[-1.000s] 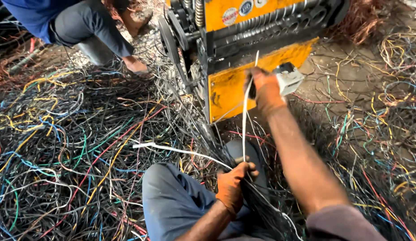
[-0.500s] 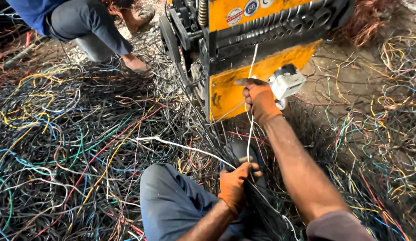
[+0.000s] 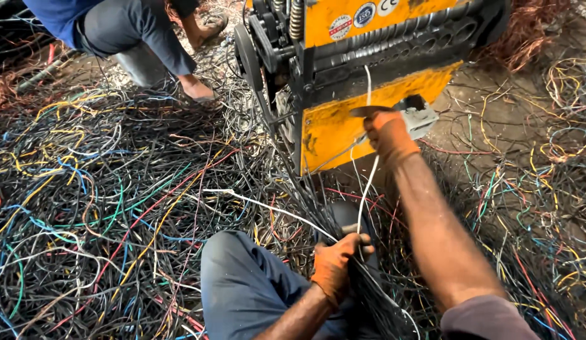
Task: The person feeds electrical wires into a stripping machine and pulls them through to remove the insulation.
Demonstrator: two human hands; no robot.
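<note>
White wire (image 3: pixel 363 189): pinched in my right hand (image 3: pixel 388 135), at the machine (image 3: pixel 368 69), 12 o'clock.
Left hand (image 3: pixel 336 264): clenched around bundle (image 3: pixel 368 289).
Risk: rollers may catch my fingers.

Directly before the yellow machine (image 3: pixel 368 94): barely any gap, taken up by the right hand (image 3: pixel 388 135) on a white wire (image 3: pixel 363 189) and a grey box (image 3: pixel 422 119) fixed to the yellow panel. Left of the machine: floor buried under a tangle of coloured wires (image 3: pixel 98 208), plus another person's leg (image 3: pixel 154 44) and foot. Right of the machine: patch of bare ground (image 3: pixel 494 107), passable. Below the machine: black cable bundle (image 3: pixel 368 283) in the left hand (image 3: pixel 336 264), hemmed in by a knee (image 3: pixel 242 277).
</note>
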